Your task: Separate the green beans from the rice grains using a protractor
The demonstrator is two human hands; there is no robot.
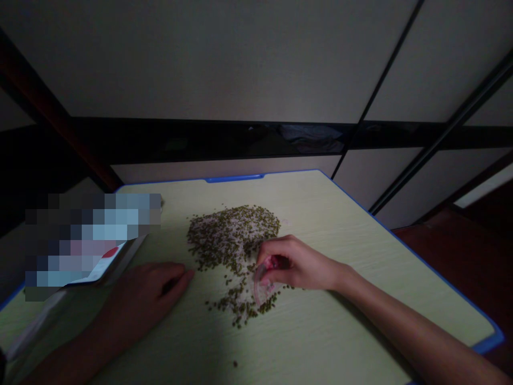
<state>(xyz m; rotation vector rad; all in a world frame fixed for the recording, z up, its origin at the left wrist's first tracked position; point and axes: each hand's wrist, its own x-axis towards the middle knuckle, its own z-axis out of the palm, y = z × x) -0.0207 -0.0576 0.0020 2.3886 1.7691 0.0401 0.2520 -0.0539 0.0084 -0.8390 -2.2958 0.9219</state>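
A heap of small green beans point(240, 219) mixed with paler grains lies spread on the table, with a smaller scatter of beans point(228, 305) nearer to me. At the heap's near right edge, my right hand point(286, 259) pinches a clear, curved plastic piece point(259, 286) with pinkish markings. Its lower edge sits among the beans; its full shape is partly hidden by my fingers. My left hand point(154, 283) rests on the tabletop left of the beans, thumb and fingers drawn together, with nothing visible in them.
A pale wood-look table point(340, 326) with a blue rim carries everything. At its left stands a partly blurred-out object point(108, 254). Beyond the far edge rise pale cabinet panels point(216, 64) with a dark band. One loose bean point(235, 364) lies near the front.
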